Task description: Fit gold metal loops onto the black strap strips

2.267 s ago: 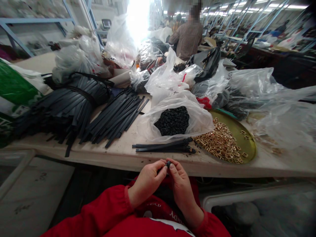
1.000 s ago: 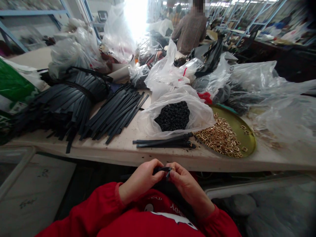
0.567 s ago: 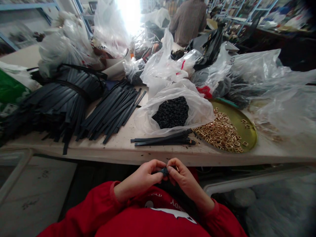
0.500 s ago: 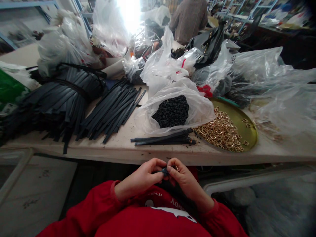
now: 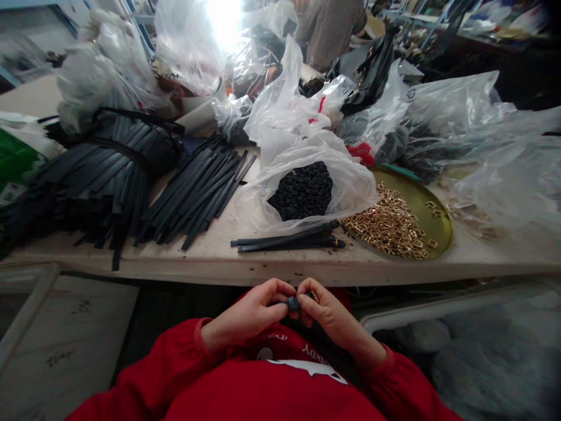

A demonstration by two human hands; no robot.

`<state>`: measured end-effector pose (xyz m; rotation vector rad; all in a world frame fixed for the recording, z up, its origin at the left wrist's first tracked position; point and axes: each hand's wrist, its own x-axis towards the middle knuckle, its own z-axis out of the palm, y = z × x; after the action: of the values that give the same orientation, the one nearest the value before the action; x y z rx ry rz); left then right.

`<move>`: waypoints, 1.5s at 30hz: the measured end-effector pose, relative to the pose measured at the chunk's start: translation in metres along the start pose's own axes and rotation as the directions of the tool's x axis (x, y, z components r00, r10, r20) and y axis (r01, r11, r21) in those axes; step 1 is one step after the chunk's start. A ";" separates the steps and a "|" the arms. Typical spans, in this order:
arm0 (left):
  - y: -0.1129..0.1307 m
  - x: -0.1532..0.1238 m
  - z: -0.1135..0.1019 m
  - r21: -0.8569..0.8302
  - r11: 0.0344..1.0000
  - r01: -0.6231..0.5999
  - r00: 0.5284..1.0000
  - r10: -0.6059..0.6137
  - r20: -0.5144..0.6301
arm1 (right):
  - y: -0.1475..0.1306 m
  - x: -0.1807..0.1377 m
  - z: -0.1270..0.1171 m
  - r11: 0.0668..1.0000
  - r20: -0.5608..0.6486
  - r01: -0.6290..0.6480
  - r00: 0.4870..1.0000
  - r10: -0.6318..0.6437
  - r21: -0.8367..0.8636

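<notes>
In front of my red top, my left hand (image 5: 252,309) pinches a black strap (image 5: 293,303) between thumb and fingers. My right hand (image 5: 326,313) grips the other end of it, and the fingertips nearly meet. A black loop seems to sit around the strap between the two thumbs. A bit of gold metal, perhaps a buckle (image 5: 313,296), shows at my right fingers. Most of the strap is hidden by the hands. Just beyond them, a few black straps (image 5: 284,242) lie on the table, gold metal at the right end of one.
A plastic bag (image 5: 254,204) full of small black loops stands open on the table (image 5: 197,270). Right of it is a gold tray (image 5: 438,234) heaped with gold buckles (image 5: 390,228). Bundled black strips (image 5: 105,169) and loose strips (image 5: 197,193) lie left. A person (image 5: 328,32) is behind.
The table scene has shifted slightly upward in view. Both hands stay nearly in place on the strap; the black loop and the gold piece show more clearly now.
</notes>
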<state>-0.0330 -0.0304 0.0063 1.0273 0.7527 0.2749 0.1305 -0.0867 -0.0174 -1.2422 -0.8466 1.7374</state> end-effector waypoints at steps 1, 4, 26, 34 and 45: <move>0.000 -0.001 0.000 -0.008 1.000 0.004 1.000 -0.004 0.008 | 0.000 -0.001 0.001 0.999 0.018 -0.010 1.000 0.009 0.036; -0.002 -0.002 -0.001 -0.041 0.999 0.018 0.999 -0.016 0.043 | 0.001 -0.004 0.006 0.994 0.036 -0.013 0.999 0.009 0.107; 0.010 -0.003 -0.004 0.407 0.913 0.035 0.997 -0.059 0.047 | 0.004 -0.003 0.004 0.940 0.142 -0.072 0.989 0.025 0.334; 0.008 -0.007 -0.002 0.345 0.939 -0.004 0.995 -0.031 0.097 | -0.006 -0.010 0.008 0.945 0.190 -0.159 0.976 0.107 0.287; 0.009 -0.006 0.003 0.341 0.939 0.043 0.984 -0.098 0.147 | -0.004 -0.015 0.003 0.917 0.036 0.178 0.984 -0.177 -0.356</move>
<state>-0.0345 -0.0307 0.0178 1.3265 0.7005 -0.0031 0.1313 -0.0981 -0.0069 -1.3476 -1.2809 1.4807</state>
